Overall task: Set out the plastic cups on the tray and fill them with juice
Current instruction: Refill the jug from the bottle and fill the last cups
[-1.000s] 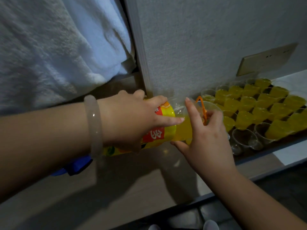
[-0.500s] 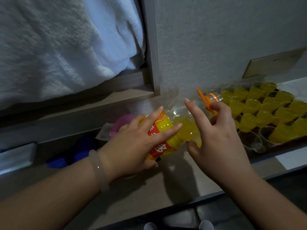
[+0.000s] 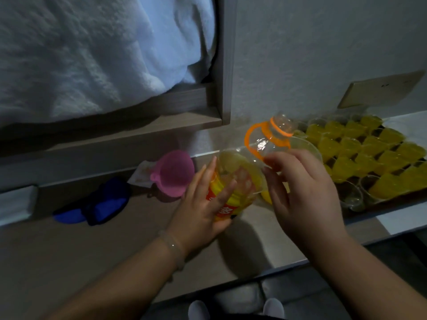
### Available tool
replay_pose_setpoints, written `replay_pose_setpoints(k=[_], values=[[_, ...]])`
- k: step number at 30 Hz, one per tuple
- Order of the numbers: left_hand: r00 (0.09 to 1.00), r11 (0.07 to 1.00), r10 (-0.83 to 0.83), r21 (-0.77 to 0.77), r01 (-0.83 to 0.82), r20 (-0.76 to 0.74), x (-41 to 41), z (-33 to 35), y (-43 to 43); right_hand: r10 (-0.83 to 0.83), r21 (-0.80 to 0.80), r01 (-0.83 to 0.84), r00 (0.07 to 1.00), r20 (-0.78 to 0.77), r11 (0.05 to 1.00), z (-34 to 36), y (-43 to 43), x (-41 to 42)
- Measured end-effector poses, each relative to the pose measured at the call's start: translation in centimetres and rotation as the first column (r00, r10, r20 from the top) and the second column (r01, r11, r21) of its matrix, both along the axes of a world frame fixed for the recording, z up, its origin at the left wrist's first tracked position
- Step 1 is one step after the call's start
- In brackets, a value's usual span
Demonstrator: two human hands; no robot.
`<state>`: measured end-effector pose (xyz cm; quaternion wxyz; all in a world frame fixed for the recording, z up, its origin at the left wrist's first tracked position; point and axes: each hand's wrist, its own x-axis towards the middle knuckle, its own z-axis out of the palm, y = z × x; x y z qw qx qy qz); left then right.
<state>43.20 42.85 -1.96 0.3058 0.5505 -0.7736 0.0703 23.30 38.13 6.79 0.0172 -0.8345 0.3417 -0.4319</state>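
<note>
**Bottle angled toward the tray, a few cups not yet filled**

Nearest, the left hand [image 3: 203, 204] grips the large clear plastic juice bottle [image 3: 233, 181] round its yellow-and-red label, with fingers [image 3: 227, 189] laid across the top and the thumb beneath. On the tray side of it, the right hand [image 3: 305, 192] cups the bottle's clear shoulder. Its fingers are bent round the plastic just below the orange carry loop, and it is the hand nearer the tray.

The bottle is held tilted over the pale surface [image 3: 254, 245], short of the tray's near left corner. Its long axis runs from the base by the left palm up and away to the neck, which points toward the tray's far left side. Juice is pooled low in the body.

Beyond the right hand lies the dark rectangular tray [image 3: 390, 202]. Most of its small clear plastic cups are filled cups [image 3: 346, 165], showing yellow. A few empty cups [image 3: 352, 196] stand at the near left corner, just beside the right hand.

Filling them would, I judge, mean swinging the neck toward that corner and tipping it down. Well left of the tray, a pink plastic funnel [image 3: 173, 176] rests on the surface.
</note>
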Motion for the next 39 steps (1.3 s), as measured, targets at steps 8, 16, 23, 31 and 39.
replay_pose_setpoints(k=[8, 16, 23, 31, 39], values=[[0.992, 0.997, 0.014, -0.074, -0.023, -0.124, 0.2, -2.5, 0.3, 0.082, -0.079, -0.085, 0.996, -0.039, 0.993, -1.1, 0.2, -0.2], [0.98, 0.992, 0.076, -0.086, -0.093, -0.184, 0.5, -4.5, 0.1, 0.128, -0.143, -0.128, 0.992, -0.01, 0.981, -2.3, 0.3, 0.7], [0.979, 0.988, 0.099, -0.099, -0.118, -0.178, 0.8, -5.2, 1.0, 0.099, -0.107, -0.105, 0.994, -0.054, 0.989, -3.1, 0.8, 1.5], [0.983, 0.987, 0.136, -0.065, -0.145, -0.12, 1.6, -2.8, 3.6, 0.128, -0.114, -0.131, 0.991, -0.032, 0.985, -3.4, 1.1, 1.8], [0.998, 0.946, -0.057, -0.32, 0.055, 0.003, -0.3, 4.0, 6.4, 0.147, -0.133, -0.15, 0.989, -0.027, 0.98, -3.5, 1.2, 1.8]])
